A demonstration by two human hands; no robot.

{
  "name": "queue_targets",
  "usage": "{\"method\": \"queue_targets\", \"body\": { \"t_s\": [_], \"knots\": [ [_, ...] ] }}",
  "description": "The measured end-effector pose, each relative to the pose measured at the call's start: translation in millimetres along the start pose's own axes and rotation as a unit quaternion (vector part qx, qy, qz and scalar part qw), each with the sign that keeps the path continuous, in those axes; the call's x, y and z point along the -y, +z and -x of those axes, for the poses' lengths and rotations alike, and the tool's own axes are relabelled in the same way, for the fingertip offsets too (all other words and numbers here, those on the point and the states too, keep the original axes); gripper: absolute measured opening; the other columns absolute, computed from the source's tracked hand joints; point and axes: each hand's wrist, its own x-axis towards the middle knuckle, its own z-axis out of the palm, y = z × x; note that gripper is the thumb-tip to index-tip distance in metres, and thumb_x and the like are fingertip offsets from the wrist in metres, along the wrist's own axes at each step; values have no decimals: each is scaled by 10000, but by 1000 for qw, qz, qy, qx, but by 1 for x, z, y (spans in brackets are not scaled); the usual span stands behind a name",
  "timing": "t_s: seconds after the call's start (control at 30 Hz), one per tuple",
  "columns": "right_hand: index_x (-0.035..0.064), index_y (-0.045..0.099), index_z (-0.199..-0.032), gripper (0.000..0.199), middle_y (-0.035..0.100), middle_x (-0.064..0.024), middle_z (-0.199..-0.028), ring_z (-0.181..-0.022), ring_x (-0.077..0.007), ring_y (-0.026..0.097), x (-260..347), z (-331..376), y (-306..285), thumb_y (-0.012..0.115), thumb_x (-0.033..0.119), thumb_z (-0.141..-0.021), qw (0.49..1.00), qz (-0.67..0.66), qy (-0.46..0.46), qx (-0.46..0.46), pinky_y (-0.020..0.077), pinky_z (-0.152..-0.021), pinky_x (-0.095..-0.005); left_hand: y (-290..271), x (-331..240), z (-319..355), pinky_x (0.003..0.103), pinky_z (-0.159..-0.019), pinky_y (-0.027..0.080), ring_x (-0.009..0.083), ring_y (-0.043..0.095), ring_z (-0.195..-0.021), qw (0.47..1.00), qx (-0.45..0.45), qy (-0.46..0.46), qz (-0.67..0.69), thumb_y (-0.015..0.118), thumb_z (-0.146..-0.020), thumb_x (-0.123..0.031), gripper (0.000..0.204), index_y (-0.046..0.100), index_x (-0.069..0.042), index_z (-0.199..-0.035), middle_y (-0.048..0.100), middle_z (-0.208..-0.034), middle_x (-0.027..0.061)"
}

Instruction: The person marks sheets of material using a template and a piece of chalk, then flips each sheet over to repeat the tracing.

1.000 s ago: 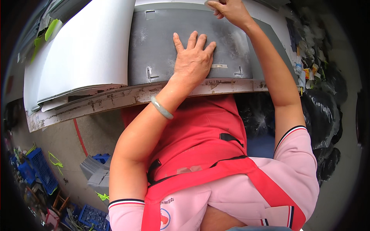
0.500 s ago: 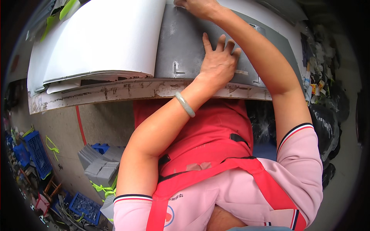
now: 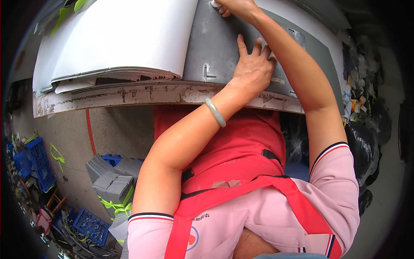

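My left hand (image 3: 253, 69) lies flat with fingers spread on a dark grey sheet (image 3: 202, 47), which has L-shaped cut-outs with white powdery marks around them. At the top edge, my right hand (image 3: 235, 7) has its fingers closed on a small white piece (image 3: 215, 4), held against the far part of the sheet. The picture's edge cuts off some of that hand, and the piece's kind is unclear. Left of the grey sheet, a stack of large white sheets (image 3: 125, 34) curls up along its right side.
The worn table edge (image 3: 151, 93) runs in front of my apron. Black plastic bags (image 3: 362, 138) stand at the right. On the floor at left are blue crates (image 3: 41, 164) and bundled grey pieces (image 3: 112, 183) tied with bright green strips.
My right hand has come slightly nearer to me over the grey sheet, and the white piece in its fingers now shows. The left hand keeps its place; the whole view has shifted a little.
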Motion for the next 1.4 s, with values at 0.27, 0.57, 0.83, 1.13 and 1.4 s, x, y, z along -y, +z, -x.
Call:
{"method": "queue_targets", "body": {
  "t_s": [0.27,0.57,0.83,1.13,1.4],
  "knots": [
    [-22,623,-926,93,684,-118,-679,-534,-167,650,-10,-6,-2,631,34,-852,996,22,66,54,530,-449,-302,2,-3,-2,801,-1025,259,349,450,-1293,999,-28,10,19,608,-898,-210,367,643,-31,-1216,529,-1278,157],
    [1,573,-905,119,627,-74,-664,-509,-99,561,34,130,17,609,113,-888,962,60,50,261,454,-429,-258,10,7,9,728,-1093,267,358,454,-1361,997,-58,3,55,519,-944,-332,388,603,-119,-1257,540,-1364,153],
    [-5,550,-877,91,621,-77,-646,-490,-115,555,35,135,30,591,76,-883,958,132,49,251,454,-406,-262,-4,5,8,740,-1084,278,363,428,-1396,1000,-5,16,13,529,-946,-333,420,609,-130,-1305,527,-1400,160],
    [15,573,-890,67,631,-72,-663,-475,-115,542,46,139,30,588,80,-881,931,216,59,288,463,-443,-286,6,7,10,762,-1109,188,359,432,-1398,999,-24,18,16,485,-942,-385,474,606,-99,-1301,515,-1419,152],
    [67,669,-1047,214,726,-75,-907,-795,-191,689,12,152,11,723,206,-894,962,165,-162,146,548,-825,-395,12,3,3,731,-1091,262,306,392,-1425,998,29,-13,-57,546,-932,-422,477,591,-210,-1356,484,-1460,86]
  ]
}}
